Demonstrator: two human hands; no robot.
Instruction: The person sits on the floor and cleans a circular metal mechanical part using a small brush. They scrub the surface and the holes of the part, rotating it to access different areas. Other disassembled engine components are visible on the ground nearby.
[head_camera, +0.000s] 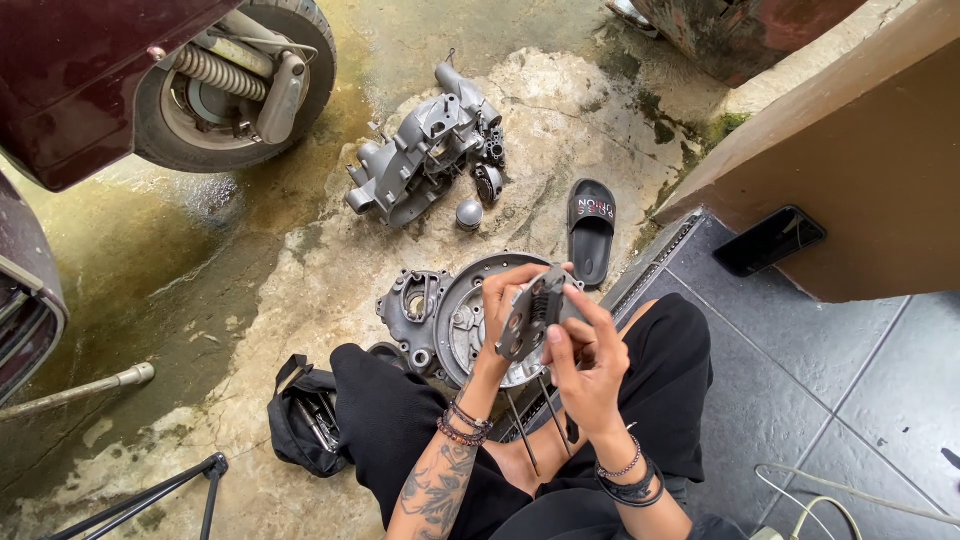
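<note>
Fingers (560, 335) of both hands, the left hand (500, 310) and the right hand (590, 365), are clamped together on a flat grey metal plate (530, 312) with slots, held up over the round engine cover (462, 318) on the concrete floor (250, 300). Left of that cover, nearer the knees, a black bag (300, 420) lies open with tools inside. Beyond the cover lie a rough cast grey engine casing (420, 160), a black slipper (592, 228) and a scooter wheel (235, 85).
</note>
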